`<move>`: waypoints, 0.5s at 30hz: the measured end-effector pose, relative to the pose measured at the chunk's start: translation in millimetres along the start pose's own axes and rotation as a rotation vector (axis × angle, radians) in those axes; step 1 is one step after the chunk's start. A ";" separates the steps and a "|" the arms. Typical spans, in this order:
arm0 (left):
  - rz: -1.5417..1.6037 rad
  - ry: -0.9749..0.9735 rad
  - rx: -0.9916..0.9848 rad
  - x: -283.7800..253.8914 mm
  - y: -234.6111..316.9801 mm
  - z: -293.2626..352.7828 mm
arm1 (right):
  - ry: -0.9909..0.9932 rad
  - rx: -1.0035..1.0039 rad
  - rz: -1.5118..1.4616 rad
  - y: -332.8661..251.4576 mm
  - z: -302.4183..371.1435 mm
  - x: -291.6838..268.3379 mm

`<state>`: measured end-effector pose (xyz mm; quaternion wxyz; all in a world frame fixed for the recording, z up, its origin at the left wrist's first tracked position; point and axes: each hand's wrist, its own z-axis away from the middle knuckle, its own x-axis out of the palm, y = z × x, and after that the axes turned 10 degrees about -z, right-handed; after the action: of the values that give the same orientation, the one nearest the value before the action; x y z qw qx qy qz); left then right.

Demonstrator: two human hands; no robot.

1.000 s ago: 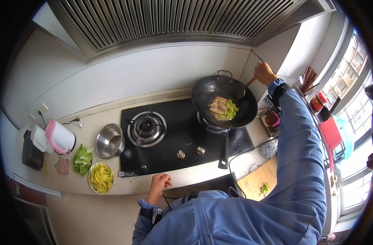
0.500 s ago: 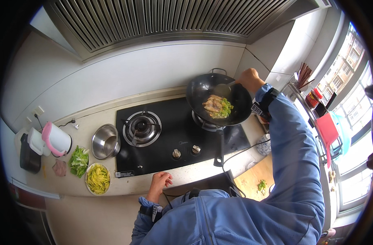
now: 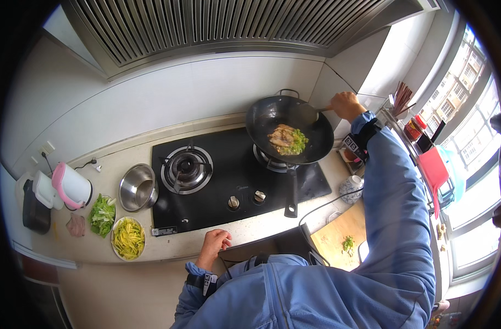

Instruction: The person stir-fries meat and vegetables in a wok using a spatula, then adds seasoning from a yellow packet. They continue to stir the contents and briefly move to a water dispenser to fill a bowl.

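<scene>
My right hand is closed round the handle of a spatula, whose broad head is inside the black wok. The wok sits on the right burner, its long handle pointing toward me. Browned pieces of food and chopped green bits lie together in it, just in front of the spatula head and apart from it. My left hand hangs by the counter's front edge, fingers curled in, with nothing visible in them.
Left of the black stove stand a steel bowl, a plate of yellow-green strips, leafy greens and a pink-and-white appliance. A cutting board with green bits lies right. The range hood hangs overhead.
The spatula and my right hand have shifted slightly to the right in the wok. The food looks more gathered. The whole view has moved a little; my left hand stays curled.
</scene>
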<state>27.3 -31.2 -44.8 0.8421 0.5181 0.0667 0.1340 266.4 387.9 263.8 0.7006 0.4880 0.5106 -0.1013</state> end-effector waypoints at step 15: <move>0.000 -0.012 0.006 -2.0 0.0 3.8 | -0.165 0.018 -0.232 20.7 35.3 -11.0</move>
<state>26.3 -35.1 -43.1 0.8410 0.5213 0.0618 0.1306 296.4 366.6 284.9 0.7195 0.4221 0.5032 -0.2258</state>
